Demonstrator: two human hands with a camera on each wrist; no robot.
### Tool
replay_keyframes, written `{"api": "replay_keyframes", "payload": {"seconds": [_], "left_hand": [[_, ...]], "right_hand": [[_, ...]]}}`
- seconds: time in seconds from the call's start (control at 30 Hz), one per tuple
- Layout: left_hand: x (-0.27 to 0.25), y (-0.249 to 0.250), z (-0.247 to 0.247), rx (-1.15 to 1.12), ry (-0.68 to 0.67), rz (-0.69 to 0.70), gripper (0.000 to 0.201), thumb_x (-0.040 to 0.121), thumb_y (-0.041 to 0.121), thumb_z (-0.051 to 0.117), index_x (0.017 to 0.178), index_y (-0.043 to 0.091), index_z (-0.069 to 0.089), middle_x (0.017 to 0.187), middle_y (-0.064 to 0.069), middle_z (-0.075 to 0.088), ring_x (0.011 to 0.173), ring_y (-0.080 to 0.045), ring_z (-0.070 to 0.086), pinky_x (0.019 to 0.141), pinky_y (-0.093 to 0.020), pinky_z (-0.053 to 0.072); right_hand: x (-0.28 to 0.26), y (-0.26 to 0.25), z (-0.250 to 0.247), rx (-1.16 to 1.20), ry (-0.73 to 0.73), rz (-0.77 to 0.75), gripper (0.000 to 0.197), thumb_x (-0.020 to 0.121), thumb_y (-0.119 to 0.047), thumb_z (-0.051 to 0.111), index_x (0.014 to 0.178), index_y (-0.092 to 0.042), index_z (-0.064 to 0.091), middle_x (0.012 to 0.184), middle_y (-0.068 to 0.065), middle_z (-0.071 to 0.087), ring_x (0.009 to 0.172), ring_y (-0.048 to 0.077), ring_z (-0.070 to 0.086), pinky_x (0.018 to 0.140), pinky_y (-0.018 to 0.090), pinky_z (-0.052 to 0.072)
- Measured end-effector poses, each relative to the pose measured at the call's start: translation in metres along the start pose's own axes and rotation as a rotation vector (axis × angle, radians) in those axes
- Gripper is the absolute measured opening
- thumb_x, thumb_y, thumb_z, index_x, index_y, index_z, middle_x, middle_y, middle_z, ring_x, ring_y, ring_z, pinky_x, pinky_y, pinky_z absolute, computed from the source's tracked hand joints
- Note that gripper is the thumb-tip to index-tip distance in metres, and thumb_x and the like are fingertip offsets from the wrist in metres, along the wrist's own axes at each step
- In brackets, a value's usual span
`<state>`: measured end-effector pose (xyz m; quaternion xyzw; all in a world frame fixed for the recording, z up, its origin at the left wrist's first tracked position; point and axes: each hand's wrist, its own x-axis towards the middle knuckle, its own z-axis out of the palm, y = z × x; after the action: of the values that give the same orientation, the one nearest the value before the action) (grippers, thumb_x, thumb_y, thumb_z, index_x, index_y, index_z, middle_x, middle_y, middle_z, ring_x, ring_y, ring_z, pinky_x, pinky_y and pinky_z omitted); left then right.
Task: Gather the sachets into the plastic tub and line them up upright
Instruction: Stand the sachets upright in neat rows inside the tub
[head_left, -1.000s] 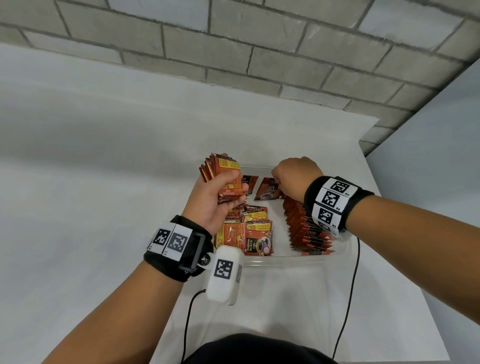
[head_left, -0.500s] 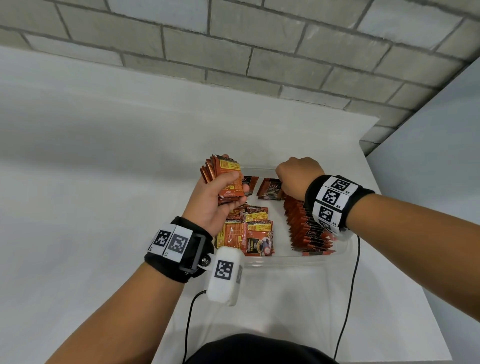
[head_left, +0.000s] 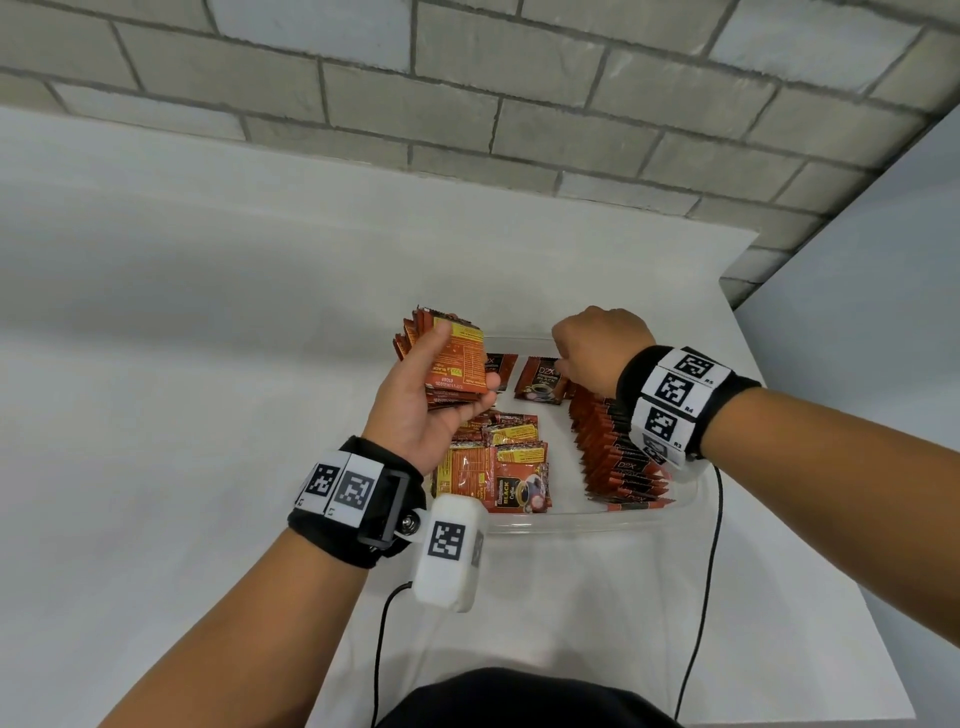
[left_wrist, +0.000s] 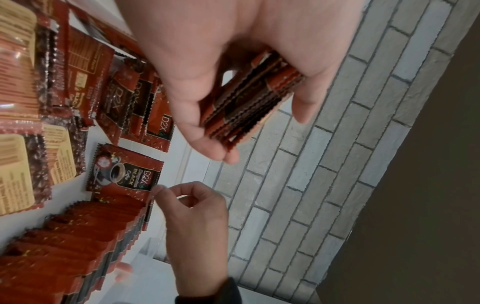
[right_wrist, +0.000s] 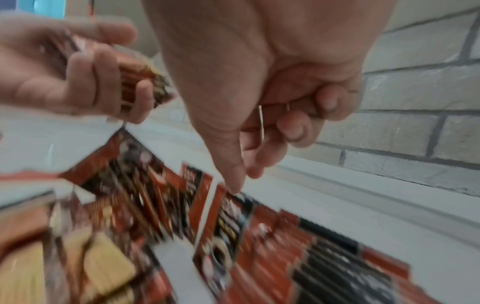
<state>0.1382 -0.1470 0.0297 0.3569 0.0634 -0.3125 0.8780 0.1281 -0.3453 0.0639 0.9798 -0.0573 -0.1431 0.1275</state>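
- White worktop (head_left: 208, 415) runs wide to your left and carries the tub (head_left: 597, 519) near its right end, close in front of you.
- Grey brick wall (head_left: 519, 104) stands behind the worktop; a pale flat panel (head_left: 883, 312) closes the room on your right.
- Your left hand (head_left: 415, 410) is raised over the tub's left side, thumb and fingers clamped on a stack (head_left: 447, 358) of sachets, printed backs toward you; the left wrist view shows the stack's crimped edges (left_wrist: 249, 98) between thumb and fingers.
- Your right hand (head_left: 597, 353) hovers over the tub's far right part, fingers curled, thumb and forefinger (left_wrist: 166, 191) together at the top corner of one sachet (left_wrist: 124, 170); whether they actually grip it, you cannot tell.
- That sachet stands just beyond the far end of the row (head_left: 618, 457) that stands on edge along the tub's right side.
- Loose sachets (head_left: 498, 467) lie flat and overlapping in the tub's left half, with more (head_left: 501, 364) at the far end.
- Two black cables (head_left: 711, 545) trail from your wristbands across the worktop toward you.
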Motion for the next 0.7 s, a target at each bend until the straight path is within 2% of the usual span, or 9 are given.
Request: {"api": "replay_keyframes", "payload": {"seconds": [0.07, 0.13, 0.23, 0.3, 0.37, 0.43, 0.5, 0.6, 0.7], "left_hand": [[-0.002, 0.001, -0.001, -0.046, -0.026, -0.035, 0.040, 0.077, 0.026, 0.061, 0.111, 0.007, 0.057, 0.095, -0.018, 0.064, 0.072, -0.029, 0.066, 0.062, -0.036, 0.056], [-0.003, 0.002, -0.002, -0.036, -0.080, -0.069, 0.039, 0.077, 0.016, 0.057, 0.115, 0.011, 0.059, 0.096, -0.018, 0.067, 0.075, -0.031, 0.067, 0.062, -0.037, 0.057], [-0.006, -0.001, -0.001, 0.036, -0.179, -0.100, 0.042, 0.075, 0.003, 0.060, 0.115, 0.014, 0.062, 0.096, -0.017, 0.068, 0.079, -0.030, 0.068, 0.065, -0.037, 0.058], [-0.007, -0.003, 0.002, 0.080, -0.197, -0.102, 0.046, 0.074, 0.005, 0.059, 0.120, 0.011, 0.059, 0.097, -0.015, 0.068, 0.081, -0.026, 0.069, 0.064, -0.037, 0.058], [-0.009, -0.007, 0.005, 0.127, -0.209, -0.094, 0.050, 0.075, 0.006, 0.060, 0.124, 0.012, 0.057, 0.099, -0.014, 0.068, 0.086, -0.025, 0.069, 0.067, -0.037, 0.058], [-0.011, -0.010, 0.007, 0.169, -0.215, -0.080, 0.043, 0.075, 0.011, 0.065, 0.118, 0.015, 0.061, 0.100, -0.012, 0.070, 0.092, -0.026, 0.067, 0.073, -0.040, 0.058], [-0.013, -0.013, 0.009, 0.192, -0.189, -0.076, 0.039, 0.078, 0.021, 0.070, 0.116, 0.013, 0.062, 0.103, -0.012, 0.070, 0.097, -0.027, 0.067, 0.075, -0.041, 0.058], [-0.013, -0.015, 0.011, 0.211, -0.132, -0.076, 0.038, 0.078, 0.031, 0.062, 0.112, 0.013, 0.062, 0.108, -0.015, 0.068, 0.098, -0.028, 0.066, 0.079, -0.041, 0.058], [-0.014, -0.017, 0.015, 0.234, -0.097, -0.067, 0.041, 0.075, 0.037, 0.064, 0.106, 0.011, 0.063, 0.096, -0.013, 0.066, 0.087, -0.025, 0.066, 0.080, -0.039, 0.056]], "right_hand": [[-0.010, -0.002, -0.010, 0.235, 0.001, 0.000, 0.021, 0.094, -0.034, 0.051, 0.097, -0.015, 0.061, 0.090, 0.002, 0.059, 0.076, 0.018, 0.054, 0.061, 0.026, 0.035], [-0.026, -0.009, -0.021, 0.614, 0.067, -0.028, 0.025, 0.093, -0.043, 0.053, 0.098, -0.021, 0.062, 0.090, -0.005, 0.060, 0.075, 0.010, 0.053, 0.061, 0.024, 0.038], [-0.052, -0.024, -0.031, 1.102, 0.130, -0.066, 0.027, 0.091, -0.046, 0.054, 0.108, -0.026, 0.059, 0.093, -0.007, 0.063, 0.069, 0.002, 0.054, 0.064, 0.021, 0.041], [-0.063, -0.029, -0.029, 1.187, 0.095, -0.074, 0.039, 0.085, -0.041, 0.064, 0.119, -0.027, 0.054, 0.096, -0.004, 0.064, 0.069, 0.003, 0.056, 0.065, 0.021, 0.042], [-0.068, -0.028, -0.022, 1.227, 0.072, -0.062, 0.051, 0.080, -0.034, 0.073, 0.125, -0.026, 0.050, 0.098, 0.001, 0.064, 0.073, 0.009, 0.059, 0.065, 0.025, 0.045], [-0.072, -0.024, -0.015, 1.314, 0.090, -0.023, 0.054, 0.077, -0.027, 0.076, 0.124, -0.025, 0.051, 0.092, 0.002, 0.064, 0.071, 0.009, 0.060, 0.069, 0.028, 0.049], [-0.076, -0.019, -0.009, 1.357, 0.125, 0.008, 0.043, 0.076, -0.021, 0.078, 0.114, -0.023, 0.058, 0.083, -0.001, 0.064, 0.066, 0.004, 0.057, 0.069, 0.026, 0.048], [-0.084, -0.012, -0.004, 1.399, 0.305, 0.002, 0.016, 0.078, -0.012, 0.076, 0.087, -0.020, 0.064, 0.078, -0.005, 0.064, 0.064, 0.002, 0.054, 0.066, 0.020, 0.047], [-0.092, -0.010, -0.002, 1.352, 0.508, -0.013, 0.017, 0.079, -0.011, 0.075, 0.076, -0.022, 0.062, 0.076, -0.006, 0.062, 0.068, 0.007, 0.055, 0.065, 0.017, 0.045]]}}
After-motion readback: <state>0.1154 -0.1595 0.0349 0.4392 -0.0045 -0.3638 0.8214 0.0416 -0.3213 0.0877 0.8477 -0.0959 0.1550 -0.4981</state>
